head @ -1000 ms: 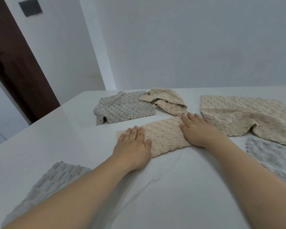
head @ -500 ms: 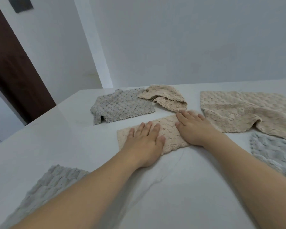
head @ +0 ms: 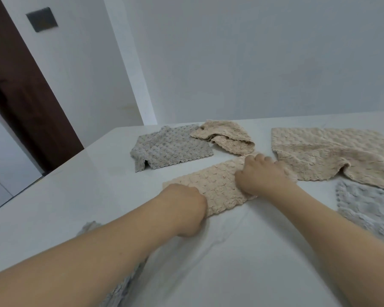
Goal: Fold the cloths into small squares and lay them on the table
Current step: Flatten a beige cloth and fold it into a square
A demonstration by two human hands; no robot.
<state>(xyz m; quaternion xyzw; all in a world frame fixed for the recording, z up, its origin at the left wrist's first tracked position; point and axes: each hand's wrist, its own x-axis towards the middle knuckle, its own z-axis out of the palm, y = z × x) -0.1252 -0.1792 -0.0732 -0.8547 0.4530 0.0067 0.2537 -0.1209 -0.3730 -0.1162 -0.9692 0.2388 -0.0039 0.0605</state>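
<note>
Beige cloth lies on the desk; left hand and right hand each grip an end.

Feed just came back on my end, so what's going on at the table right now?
A person is folding a beige cloth lying as a long strip on the white table. The left hand grips its near-left end, the right hand its far-right end, fingers curled. Other beige and grey cloths lie around, several unfolded.
</note>
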